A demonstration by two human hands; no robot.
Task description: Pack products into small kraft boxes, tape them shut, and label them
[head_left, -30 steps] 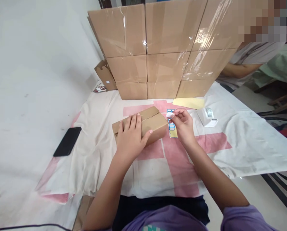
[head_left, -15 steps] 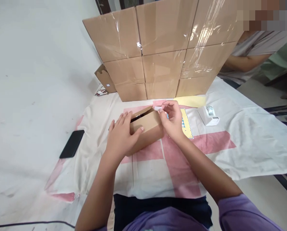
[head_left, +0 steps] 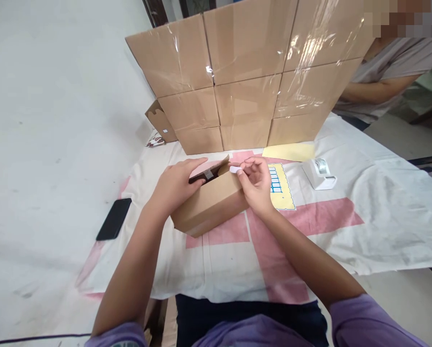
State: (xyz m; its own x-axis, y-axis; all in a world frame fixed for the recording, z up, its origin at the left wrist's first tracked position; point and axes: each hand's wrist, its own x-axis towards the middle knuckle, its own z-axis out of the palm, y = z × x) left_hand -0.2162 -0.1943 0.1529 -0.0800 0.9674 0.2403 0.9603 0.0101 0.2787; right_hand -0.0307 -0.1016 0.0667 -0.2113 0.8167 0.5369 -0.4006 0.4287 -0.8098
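Note:
A small brown cardboard box (head_left: 210,205) lies on the white and pink cloth (head_left: 234,260) in front of me, tipped so its near side faces me. Its top flaps are partly open and something dark shows inside. My left hand (head_left: 176,180) rests curled over the box's top left edge, holding it. My right hand (head_left: 255,180) pinches a small white sticker (head_left: 235,169) at the box's top right corner. A yellow sticker sheet (head_left: 280,185) with blue-bordered labels lies just right of my right hand.
A wall of stacked, taped cardboard boxes (head_left: 248,72) stands behind. A white label dispenser (head_left: 320,173) sits to the right, a black phone (head_left: 114,219) on the floor at left. Another person's arm (head_left: 375,91) shows at the far right.
The box was tilted toward me and its flap lifted. My left hand slid from the top to the far left edge. My right hand carried the sticker from the sheet to the box.

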